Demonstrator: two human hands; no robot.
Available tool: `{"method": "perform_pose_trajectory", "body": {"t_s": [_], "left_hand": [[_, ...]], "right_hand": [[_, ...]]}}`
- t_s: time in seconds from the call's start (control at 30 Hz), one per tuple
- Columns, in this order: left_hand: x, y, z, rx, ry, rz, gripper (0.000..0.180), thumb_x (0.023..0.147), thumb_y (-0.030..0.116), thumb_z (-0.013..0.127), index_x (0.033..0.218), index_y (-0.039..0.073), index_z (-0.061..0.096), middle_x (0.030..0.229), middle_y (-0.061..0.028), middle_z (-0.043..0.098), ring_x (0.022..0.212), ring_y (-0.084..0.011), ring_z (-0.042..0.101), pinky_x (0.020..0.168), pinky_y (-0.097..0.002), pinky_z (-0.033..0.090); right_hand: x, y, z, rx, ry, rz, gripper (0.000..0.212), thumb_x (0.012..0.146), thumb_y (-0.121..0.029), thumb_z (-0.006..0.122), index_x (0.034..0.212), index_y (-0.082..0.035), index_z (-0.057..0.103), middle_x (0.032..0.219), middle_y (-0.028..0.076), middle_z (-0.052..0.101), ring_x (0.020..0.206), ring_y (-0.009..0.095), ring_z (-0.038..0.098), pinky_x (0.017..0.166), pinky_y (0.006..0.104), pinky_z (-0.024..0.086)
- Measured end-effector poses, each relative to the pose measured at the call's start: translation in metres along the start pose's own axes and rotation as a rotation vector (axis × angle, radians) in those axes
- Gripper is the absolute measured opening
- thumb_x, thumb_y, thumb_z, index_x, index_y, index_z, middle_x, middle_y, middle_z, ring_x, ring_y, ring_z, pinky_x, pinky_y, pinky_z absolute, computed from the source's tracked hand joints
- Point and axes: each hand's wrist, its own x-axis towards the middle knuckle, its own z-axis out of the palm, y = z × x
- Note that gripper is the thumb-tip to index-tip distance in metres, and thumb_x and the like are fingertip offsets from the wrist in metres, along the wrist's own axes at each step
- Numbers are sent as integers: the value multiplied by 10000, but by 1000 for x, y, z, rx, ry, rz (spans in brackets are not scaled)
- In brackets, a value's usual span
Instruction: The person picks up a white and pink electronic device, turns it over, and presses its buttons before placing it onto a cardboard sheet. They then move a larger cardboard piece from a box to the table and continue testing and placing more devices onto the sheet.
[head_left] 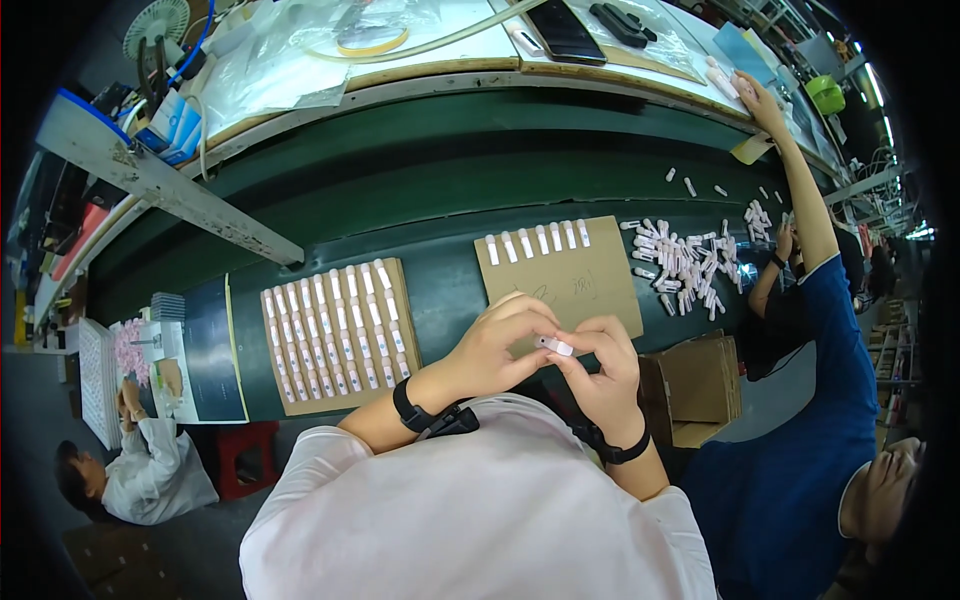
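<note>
Green bench; handwritten cardboard; left hand, right hand pinch white piece.

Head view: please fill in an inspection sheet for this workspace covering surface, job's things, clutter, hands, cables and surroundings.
Surface: dark green bench below a pale upper shelf.
Job's things: left cardboard sheet bears several rows of small pale pieces; right cardboard sheet bears one row along its far edge; a loose pile lies to its right.
Clutter: black phone and clear plastic on the shelf.
Hands: left hand and right hand together finger one pale piece.
Cables: blue cable or tube, upper left.
Surroundings: person in blue, right; person in white and white fan, left.
</note>
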Motion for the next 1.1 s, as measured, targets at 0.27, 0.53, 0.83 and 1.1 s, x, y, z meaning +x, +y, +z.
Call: {"method": "perform_pose_trajectory", "body": {"t_s": [0.27,0.53,0.83,1.1], "left_hand": [[-7,4,-4,37,63,32,302,697,31,766,970,116,672,1015,-61,566,969,-280,547,854,-405,449],[-11,-3,4,285,-5,219,367,664,29,790,991,175,709,1036,-57,543,1000,-280,531,886,-438,437],[0,-14,10,305,-26,-51,363,715,-24,722,1049,95,648,1027,-92,571,1000,-310,548,875,-408,450],[0,-74,36,378,-140,-289,272,786,20,684,1048,48,616,1068,-134,590,1008,-324,568,870,-375,464]], "right_hand": [[-6,22,6,629,-111,481,245,944,-125,595,1152,3,609,961,56,621,808,127,590,699,274,492],[-10,35,5,1051,-213,822,212,971,-89,551,1169,-16,570,1014,55,633,862,107,606,760,249,518],[-8,118,-11,737,-138,729,193,918,-20,600,1108,-13,566,953,30,635,844,100,612,743,231,493],[3,248,-34,110,-183,680,193,873,-27,641,1060,-7,596,863,47,648,777,114,625,702,244,498]]}}
